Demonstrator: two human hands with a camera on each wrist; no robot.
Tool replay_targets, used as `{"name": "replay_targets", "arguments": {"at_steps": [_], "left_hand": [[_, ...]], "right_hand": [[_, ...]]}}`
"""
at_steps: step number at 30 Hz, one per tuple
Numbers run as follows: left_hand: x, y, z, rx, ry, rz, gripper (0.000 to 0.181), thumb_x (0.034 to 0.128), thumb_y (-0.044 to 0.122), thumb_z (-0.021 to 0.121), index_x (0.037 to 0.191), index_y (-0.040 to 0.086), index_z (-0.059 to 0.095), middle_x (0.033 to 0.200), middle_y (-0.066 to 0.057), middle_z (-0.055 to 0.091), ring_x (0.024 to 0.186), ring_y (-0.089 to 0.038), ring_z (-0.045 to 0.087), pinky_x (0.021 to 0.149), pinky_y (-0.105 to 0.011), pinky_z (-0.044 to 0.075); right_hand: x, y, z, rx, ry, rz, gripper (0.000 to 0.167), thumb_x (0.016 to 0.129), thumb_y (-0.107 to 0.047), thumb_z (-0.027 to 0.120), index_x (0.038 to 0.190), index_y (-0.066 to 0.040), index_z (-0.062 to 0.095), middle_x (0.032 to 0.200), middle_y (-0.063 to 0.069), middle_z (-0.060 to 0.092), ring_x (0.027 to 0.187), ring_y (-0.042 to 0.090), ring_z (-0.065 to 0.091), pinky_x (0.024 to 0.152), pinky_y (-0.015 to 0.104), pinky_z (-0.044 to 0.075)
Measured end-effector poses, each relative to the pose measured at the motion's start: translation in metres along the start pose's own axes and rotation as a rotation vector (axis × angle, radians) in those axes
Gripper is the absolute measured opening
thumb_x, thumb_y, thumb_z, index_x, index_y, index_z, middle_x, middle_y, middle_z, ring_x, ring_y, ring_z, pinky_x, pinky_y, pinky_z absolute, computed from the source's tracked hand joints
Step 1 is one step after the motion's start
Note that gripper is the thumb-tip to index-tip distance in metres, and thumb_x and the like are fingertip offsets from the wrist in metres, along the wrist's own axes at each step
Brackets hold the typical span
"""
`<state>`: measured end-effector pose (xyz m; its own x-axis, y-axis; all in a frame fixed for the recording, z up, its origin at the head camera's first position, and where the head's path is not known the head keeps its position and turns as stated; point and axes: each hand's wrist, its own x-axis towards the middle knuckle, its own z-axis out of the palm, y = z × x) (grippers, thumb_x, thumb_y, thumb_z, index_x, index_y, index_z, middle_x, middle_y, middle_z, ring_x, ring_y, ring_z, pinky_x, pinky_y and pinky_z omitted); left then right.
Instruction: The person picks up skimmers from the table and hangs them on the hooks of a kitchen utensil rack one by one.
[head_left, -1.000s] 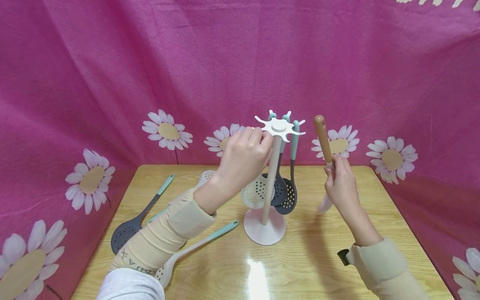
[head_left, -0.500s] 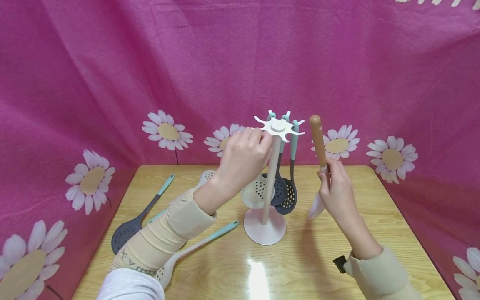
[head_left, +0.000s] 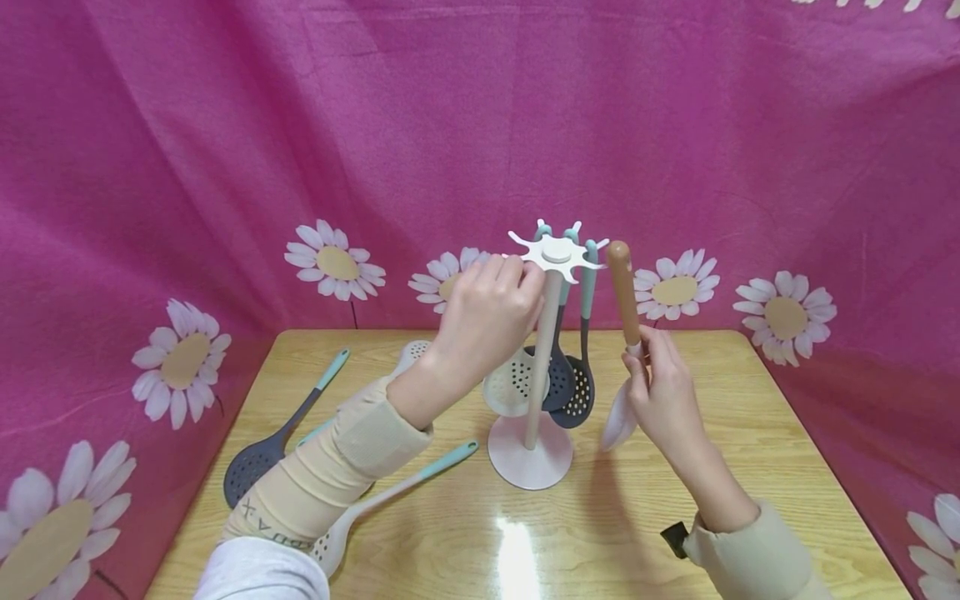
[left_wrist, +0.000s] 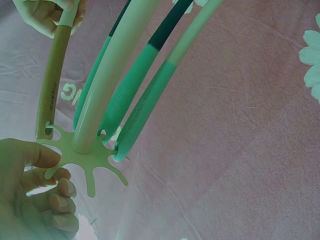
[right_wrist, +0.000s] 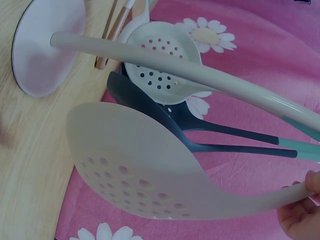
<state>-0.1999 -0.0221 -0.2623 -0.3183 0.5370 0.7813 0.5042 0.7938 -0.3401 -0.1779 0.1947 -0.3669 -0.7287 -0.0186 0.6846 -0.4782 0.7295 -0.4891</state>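
Observation:
A white stand's hooked top (head_left: 557,252) carries several utensils by teal handles (head_left: 588,283). At its left edge my left hand (head_left: 491,312) pinches a hook; the left wrist view shows thumb and fingers of that hand (left_wrist: 40,190) around one arm of the hooked top (left_wrist: 80,155). My right hand (head_left: 667,400) grips a light slotted utensil below its brown handle (head_left: 624,292), held upright at the stand's right. In the left wrist view the brown handle's end (left_wrist: 44,131) meets a hook tip. The perforated light head (right_wrist: 140,165) hangs down in the right wrist view.
On the wooden table (head_left: 465,550), left of the round base (head_left: 529,454), lie a dark slotted turner (head_left: 255,467), a light slotted utensil with teal handle (head_left: 446,460) and others partly behind the left arm. A pink flowered cloth (head_left: 450,125) stands behind and at both sides.
My right hand has moved left and slightly down with the brown-handled utensil, bringing its handle end up to the stand's hooks. My left hand has stayed at the top.

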Motion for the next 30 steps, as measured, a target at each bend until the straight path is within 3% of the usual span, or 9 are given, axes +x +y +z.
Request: {"name": "replay_targets", "arguments": {"at_steps": [30], "left_hand": [[-0.002,0.000,0.002,0.017,0.009,-0.003,0.013,0.0827,0.013,0.055,0.084,0.004,0.064,0.070,-0.004,0.061,0.060,-0.016,0.056,0.051,-0.023,0.042]], "right_hand": [[-0.009,-0.016,0.023,0.049,-0.047,0.001,0.029,0.079,0.009,0.060,0.106,0.006,0.051,0.085,0.015,0.053,0.072,0.025,0.055,0.063,0.038,0.048]]}}
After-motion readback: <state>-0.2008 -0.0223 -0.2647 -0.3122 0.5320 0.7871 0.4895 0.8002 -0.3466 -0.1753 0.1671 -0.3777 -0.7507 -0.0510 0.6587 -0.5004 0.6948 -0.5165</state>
